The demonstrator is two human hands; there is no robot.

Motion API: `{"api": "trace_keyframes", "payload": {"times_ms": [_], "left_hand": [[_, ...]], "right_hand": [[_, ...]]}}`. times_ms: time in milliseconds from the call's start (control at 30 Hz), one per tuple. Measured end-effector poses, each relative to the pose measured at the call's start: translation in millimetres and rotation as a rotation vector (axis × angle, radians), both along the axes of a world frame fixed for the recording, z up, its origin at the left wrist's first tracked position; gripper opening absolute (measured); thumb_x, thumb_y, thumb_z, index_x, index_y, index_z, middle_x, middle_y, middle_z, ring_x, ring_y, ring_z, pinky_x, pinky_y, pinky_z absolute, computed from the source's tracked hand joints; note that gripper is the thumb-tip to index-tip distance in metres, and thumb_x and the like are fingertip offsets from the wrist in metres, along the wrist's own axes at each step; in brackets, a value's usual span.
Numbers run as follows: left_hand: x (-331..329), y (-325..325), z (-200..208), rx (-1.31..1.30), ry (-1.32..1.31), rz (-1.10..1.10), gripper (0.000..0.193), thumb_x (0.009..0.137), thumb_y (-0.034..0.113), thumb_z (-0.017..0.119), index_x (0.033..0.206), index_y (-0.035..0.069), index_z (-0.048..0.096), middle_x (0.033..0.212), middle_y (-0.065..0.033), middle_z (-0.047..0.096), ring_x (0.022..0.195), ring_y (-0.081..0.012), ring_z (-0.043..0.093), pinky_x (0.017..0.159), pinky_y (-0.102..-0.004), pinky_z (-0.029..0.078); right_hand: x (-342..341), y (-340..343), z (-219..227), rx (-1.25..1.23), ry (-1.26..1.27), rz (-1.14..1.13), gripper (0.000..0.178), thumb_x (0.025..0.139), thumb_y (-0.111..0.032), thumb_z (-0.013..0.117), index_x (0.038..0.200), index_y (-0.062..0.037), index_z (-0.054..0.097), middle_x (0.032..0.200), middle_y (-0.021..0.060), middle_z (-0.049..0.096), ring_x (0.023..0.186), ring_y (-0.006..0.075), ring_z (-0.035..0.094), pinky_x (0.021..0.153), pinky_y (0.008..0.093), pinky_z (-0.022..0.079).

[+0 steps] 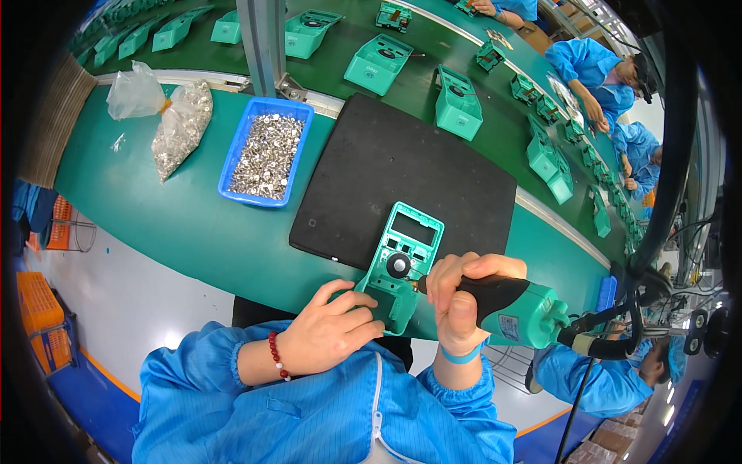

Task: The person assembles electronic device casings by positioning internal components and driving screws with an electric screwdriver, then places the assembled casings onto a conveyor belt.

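Note:
A green plastic housing half (423, 230) rests partly on the black mat, tilted toward me, its inner side facing up. Inside it sits a round black speaker (398, 265). My left hand (337, 319) lies along the housing's lower left edge, fingers bent against it. In my right hand (461, 298) is a green and black electric screwdriver (519, 311), its body pointing right. The fingers wrap around its black grip, and its tip end meets the housing's right side beside the speaker. The bit's exact contact point is hard to make out.
A blue tray (225, 179) of small screws stands left of the black mat (340, 162). Beyond it lies a tied plastic bag (182, 124) of metal parts. A metal post (264, 46) rises behind. More housings (457, 104) line the green conveyor; co-workers (595, 77) sit at right.

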State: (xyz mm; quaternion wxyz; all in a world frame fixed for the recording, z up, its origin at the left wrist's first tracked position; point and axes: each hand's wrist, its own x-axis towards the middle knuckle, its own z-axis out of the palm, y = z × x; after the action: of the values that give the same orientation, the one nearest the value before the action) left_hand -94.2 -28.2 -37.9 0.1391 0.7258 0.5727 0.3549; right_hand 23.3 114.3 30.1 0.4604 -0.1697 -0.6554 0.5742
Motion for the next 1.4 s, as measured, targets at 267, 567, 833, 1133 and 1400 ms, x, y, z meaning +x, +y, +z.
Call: {"api": "trace_keyframes", "payload": {"times_ms": [267, 567, 833, 1133, 1400], "left_hand": [[-1, 1, 0, -0.009, -0.013, 0.000, 0.012, 0.084, 0.015, 0.069, 0.095, 0.018, 0.072, 0.090, 0.0041, 0.064, 0.105, -0.0161, 0.060, 0.104, -0.0444, 0.039], [-2, 3, 3, 0.022, 0.006, -0.012, 0.012, 0.083, 0.015, 0.070, 0.096, 0.015, 0.072, 0.088, 0.0035, 0.063, 0.105, -0.0165, 0.060, 0.103, -0.0459, 0.040], [2, 4, 13, 0.038, -0.077, 0.036, 0.029, 0.080, 0.018, 0.075, 0.108, 0.014, 0.069, 0.107, -0.0030, 0.065, 0.107, -0.0202, 0.060, 0.103, -0.0456, 0.041], [-155, 49, 35, -0.117, 0.431, 0.553, 0.019, 0.083, 0.008, 0.071, 0.100, 0.000, 0.067, 0.095, -0.0139, 0.063, 0.090, -0.0347, 0.061, 0.081, -0.0441, 0.048], [-177, 61, 38, -0.414, 0.494, 0.407, 0.012, 0.082, 0.016, 0.073, 0.085, 0.005, 0.071, 0.093, -0.0091, 0.065, 0.092, -0.0307, 0.062, 0.081, -0.0442, 0.046]], "right_hand": [[3, 7, -4, 0.010, -0.060, 0.050, 0.044, 0.092, -0.034, 0.075, 0.108, -0.0076, 0.045, 0.063, 0.0021, 0.050, 0.050, 0.0100, 0.045, 0.046, 0.0258, 0.038], [-2, 11, -6, -0.019, -0.023, 0.107, 0.040, 0.092, -0.028, 0.074, 0.108, -0.0069, 0.044, 0.063, 0.0013, 0.048, 0.050, 0.0096, 0.044, 0.046, 0.0258, 0.036], [8, 7, -10, -0.132, 0.001, -0.071, 0.044, 0.083, -0.002, 0.076, 0.116, 0.0005, 0.048, 0.086, 0.0079, 0.062, 0.069, 0.0111, 0.058, 0.064, 0.0245, 0.048], [24, 12, 38, 0.016, 0.118, -0.205, 0.051, 0.086, -0.024, 0.081, 0.119, -0.0022, 0.048, 0.067, 0.0042, 0.056, 0.056, 0.0118, 0.053, 0.052, 0.0245, 0.043], [38, 10, 37, -0.007, 0.058, -0.264, 0.051, 0.083, -0.022, 0.083, 0.115, -0.0009, 0.051, 0.071, 0.0057, 0.061, 0.060, 0.0113, 0.057, 0.057, 0.0235, 0.044]]}}
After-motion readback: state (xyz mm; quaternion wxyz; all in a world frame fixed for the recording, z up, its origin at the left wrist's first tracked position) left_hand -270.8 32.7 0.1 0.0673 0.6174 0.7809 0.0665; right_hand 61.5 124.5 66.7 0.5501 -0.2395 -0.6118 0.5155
